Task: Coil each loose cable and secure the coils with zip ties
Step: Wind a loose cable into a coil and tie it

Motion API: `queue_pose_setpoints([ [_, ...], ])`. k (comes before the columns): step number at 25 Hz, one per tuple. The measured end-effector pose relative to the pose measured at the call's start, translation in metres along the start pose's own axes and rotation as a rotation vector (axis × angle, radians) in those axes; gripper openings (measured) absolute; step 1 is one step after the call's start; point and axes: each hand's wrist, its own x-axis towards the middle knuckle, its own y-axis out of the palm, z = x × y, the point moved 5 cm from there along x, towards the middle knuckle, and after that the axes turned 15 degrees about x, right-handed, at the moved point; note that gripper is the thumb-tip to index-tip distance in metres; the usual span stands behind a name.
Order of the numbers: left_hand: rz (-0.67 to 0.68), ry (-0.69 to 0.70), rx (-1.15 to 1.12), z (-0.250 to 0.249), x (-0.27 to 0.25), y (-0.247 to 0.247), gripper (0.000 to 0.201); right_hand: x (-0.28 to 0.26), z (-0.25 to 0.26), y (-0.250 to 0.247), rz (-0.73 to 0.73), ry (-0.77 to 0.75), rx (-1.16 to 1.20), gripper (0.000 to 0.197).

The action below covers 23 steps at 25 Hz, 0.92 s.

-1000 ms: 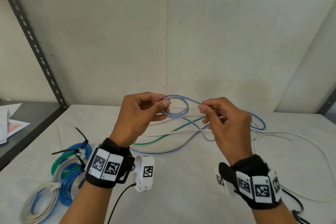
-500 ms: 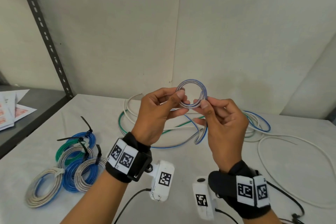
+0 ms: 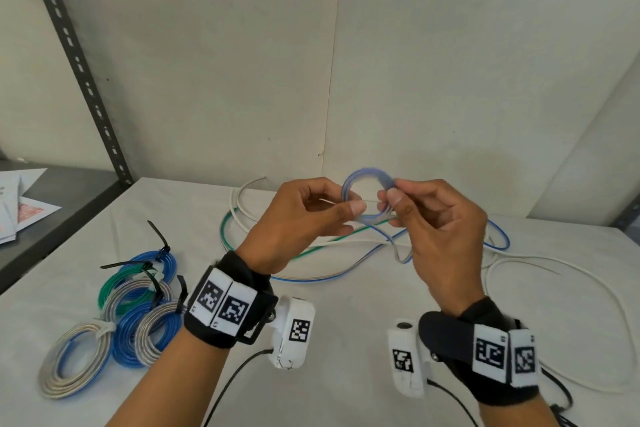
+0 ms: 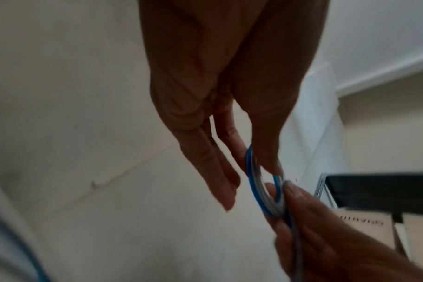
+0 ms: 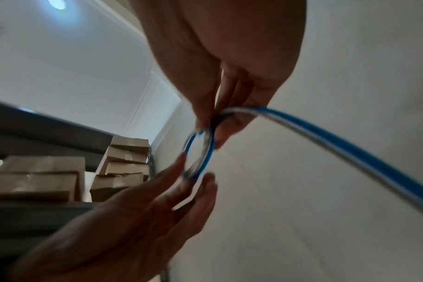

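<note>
The small coil (image 3: 367,198) of blue-and-grey cable is held in the air above the white table (image 3: 346,315), between both hands. It has only a few turns, so I judge the coiling of this cable is at its beginning. The loose rest of the cable (image 3: 304,277) hangs down from the coil and lies in wide curves on the table under it, mixed with a green-and-white cable (image 3: 227,229) and a white cable (image 3: 561,263). The next move, I think, calls for one hand to keep the turns together while the other draws more slack and lays one more turn on the ring.

The left hand (image 3: 304,218) is on the left side of the coil. Its thumb presses the lower left edge, and in the left wrist view a finger passes behind the ring; the other fingers are rather straight. The right hand (image 3: 440,229) pinches the right side of the coil between thumb and curled fingers, and the cable leaves from this pinch.

Far to the left of the coil, on the table, lie finished coils (image 3: 135,308) bound with black zip ties (image 3: 157,236).
</note>
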Motion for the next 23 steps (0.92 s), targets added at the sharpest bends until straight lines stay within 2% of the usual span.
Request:
queue_pose_setpoints([
  [2, 0.032, 0.056, 0.198, -0.003, -0.001, -0.006, 0.023, 0.004, -0.001, -0.004, 0.211, 0.031, -0.221, 0.007],
  [4, 0.049, 0.109, 0.375, -0.007, -0.002, -0.01, 0.023, 0.002, -0.005, -0.003, 0.388, 0.068, -0.382, 0.009],
  [7, 0.083, 0.128, 0.539, -0.007, -0.004, -0.011, 0.019, -0.001, -0.007, 0.001, 0.478, 0.074, -0.43, 0.01],
  [9, 0.081, 0.142, 0.589, -0.009, -0.005, -0.01, 0.016, -0.002, -0.006, 0.003, 0.473, 0.058, -0.424, 0.01],
  [13, -0.019, 0.18, 0.592, -0.015, -0.005, -0.016, 0.011, 0.0, -0.001, 0.003, 0.407, 0.026, -0.381, 0.016],
  [17, -0.119, 0.141, 0.456, -0.016, -0.005, -0.028, 0.014, 0.006, 0.006, -0.006, 0.304, -0.023, -0.381, 0.012],
  [20, -0.192, 0.141, 0.327, -0.017, -0.005, -0.03, 0.014, 0.009, 0.007, -0.012, 0.184, 0.029, -0.249, 0.004],
  [23, -0.213, 0.131, 0.257, -0.016, -0.004, -0.027, 0.014, 0.005, 0.005, -0.006, 0.167, 0.073, -0.159, 0.007],
])
